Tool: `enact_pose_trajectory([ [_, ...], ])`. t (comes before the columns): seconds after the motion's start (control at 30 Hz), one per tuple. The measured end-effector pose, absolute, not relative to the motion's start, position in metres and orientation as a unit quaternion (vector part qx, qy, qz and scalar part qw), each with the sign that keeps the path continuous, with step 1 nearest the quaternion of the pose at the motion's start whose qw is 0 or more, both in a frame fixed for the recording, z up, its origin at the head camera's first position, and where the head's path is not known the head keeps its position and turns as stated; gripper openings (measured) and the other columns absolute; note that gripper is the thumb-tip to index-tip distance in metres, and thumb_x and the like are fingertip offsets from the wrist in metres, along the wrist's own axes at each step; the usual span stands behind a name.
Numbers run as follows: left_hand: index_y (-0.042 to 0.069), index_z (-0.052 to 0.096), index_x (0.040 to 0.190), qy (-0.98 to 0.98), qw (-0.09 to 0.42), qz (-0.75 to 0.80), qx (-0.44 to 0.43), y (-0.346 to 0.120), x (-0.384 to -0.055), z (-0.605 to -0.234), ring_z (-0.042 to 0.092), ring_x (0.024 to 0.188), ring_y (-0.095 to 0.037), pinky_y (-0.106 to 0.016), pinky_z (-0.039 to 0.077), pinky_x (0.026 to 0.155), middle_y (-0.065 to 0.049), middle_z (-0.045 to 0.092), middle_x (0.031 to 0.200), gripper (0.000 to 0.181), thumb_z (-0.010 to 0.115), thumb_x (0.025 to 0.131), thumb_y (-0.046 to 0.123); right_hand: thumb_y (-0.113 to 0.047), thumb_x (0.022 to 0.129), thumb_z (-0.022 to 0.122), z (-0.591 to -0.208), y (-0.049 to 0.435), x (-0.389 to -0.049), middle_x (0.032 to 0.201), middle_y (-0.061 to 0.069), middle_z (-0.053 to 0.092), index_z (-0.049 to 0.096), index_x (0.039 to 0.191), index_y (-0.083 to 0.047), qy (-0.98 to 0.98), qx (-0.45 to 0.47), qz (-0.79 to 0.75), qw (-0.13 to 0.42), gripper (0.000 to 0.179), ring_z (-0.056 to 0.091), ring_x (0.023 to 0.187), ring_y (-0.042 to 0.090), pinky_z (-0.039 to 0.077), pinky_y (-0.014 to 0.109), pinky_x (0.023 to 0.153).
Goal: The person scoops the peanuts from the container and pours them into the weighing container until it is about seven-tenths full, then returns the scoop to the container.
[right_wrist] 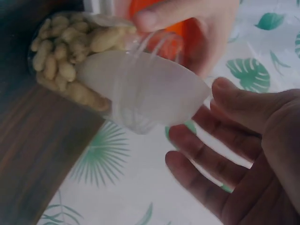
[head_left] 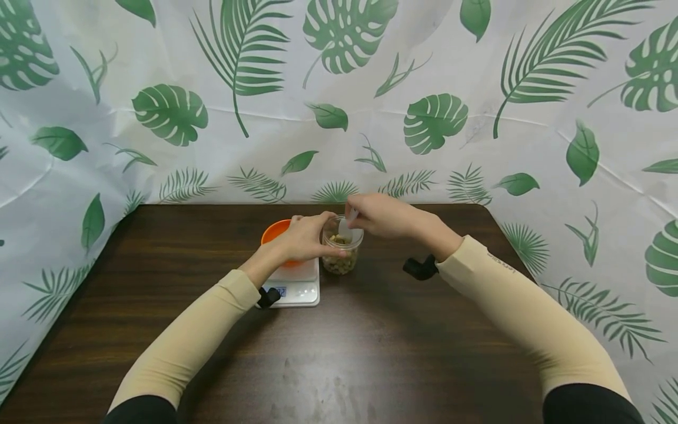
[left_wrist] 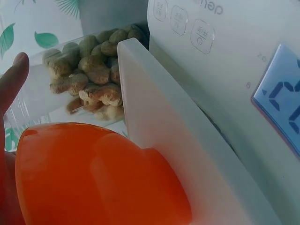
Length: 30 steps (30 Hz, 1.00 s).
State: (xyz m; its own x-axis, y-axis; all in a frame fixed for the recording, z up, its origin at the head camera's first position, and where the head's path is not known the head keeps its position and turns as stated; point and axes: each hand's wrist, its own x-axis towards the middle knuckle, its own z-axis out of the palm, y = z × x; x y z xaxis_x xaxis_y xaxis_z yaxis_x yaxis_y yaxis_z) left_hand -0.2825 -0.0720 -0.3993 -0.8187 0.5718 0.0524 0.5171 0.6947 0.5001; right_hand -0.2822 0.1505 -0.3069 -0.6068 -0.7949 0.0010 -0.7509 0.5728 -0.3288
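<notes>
A clear plastic jar [head_left: 357, 241] of unshelled peanuts [left_wrist: 91, 70] is standing on the dark wood-grain surface [head_left: 413, 347]. At its rim the left hand [head_left: 306, 240] is gripping it, thumb reaching across the near side and fingers curving behind. On the jar's other side the right hand [head_left: 381, 215] is pinching a translucent white scoop [right_wrist: 145, 89] between thumb and index finger, the other fingers spreading loosely; the scoop is passing through the jar's mouth, its far end reaching the peanuts. Just left of the jar, a white kitchen scale [head_left: 296, 294] is bearing an orange bowl [head_left: 268, 233], partly hiding behind the left hand. The surface's far edge is running behind the jar, near the leaf-print backdrop [head_left: 371, 118], while wide room is opening in front of the jar and to its right.
</notes>
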Motion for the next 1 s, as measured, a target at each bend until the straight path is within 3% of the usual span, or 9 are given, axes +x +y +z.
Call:
enact_pose_trajectory([
  [0.27, 0.010, 0.044, 0.150, 0.920, 0.053, 0.252, 0.296, -0.071, -0.283, -0.398, 0.064, 0.106, -0.018, -0.053, 0.029, 0.101, -0.003, 0.066, 0.133, 0.090, 0.075, 0.085, 0.065, -0.008, 0.101, 0.066, -0.314, 0.153, -0.286, 0.100, -0.001, 0.067, 0.066, 0.106, -0.007, 0.863, -0.467, -0.178, 0.066, 0.005, 0.066, 0.090, 0.016, 0.053, 0.035, 0.079],
  [0.63, 0.009, 0.045, 0.148, 0.917, 0.057, 0.258, 0.299, -0.070, -0.282, -0.400, 0.063, 0.103, -0.018, -0.053, 0.029, 0.100, -0.005, 0.068, 0.127, 0.087, 0.074, 0.086, 0.063, -0.009, 0.102, 0.065, -0.307, 0.154, -0.291, 0.106, 0.002, 0.069, 0.064, 0.111, -0.006, 0.857, -0.472, -0.164, 0.124, 0.009, 0.069, 0.099, 0.019, 0.055, 0.037, 0.085],
  [1.0, 0.010, 0.047, 0.146, 0.917, 0.050, 0.257, 0.300, -0.069, -0.285, -0.403, 0.060, 0.118, -0.020, -0.053, 0.029, 0.099, -0.005, 0.065, 0.134, 0.087, 0.074, 0.085, 0.066, -0.011, 0.101, 0.067, -0.317, 0.169, -0.304, 0.105, 0.004, 0.072, 0.068, 0.111, -0.004, 0.830, -0.490, -0.240, 0.116, 0.012, 0.072, 0.094, 0.020, 0.057, 0.036, 0.080],
])
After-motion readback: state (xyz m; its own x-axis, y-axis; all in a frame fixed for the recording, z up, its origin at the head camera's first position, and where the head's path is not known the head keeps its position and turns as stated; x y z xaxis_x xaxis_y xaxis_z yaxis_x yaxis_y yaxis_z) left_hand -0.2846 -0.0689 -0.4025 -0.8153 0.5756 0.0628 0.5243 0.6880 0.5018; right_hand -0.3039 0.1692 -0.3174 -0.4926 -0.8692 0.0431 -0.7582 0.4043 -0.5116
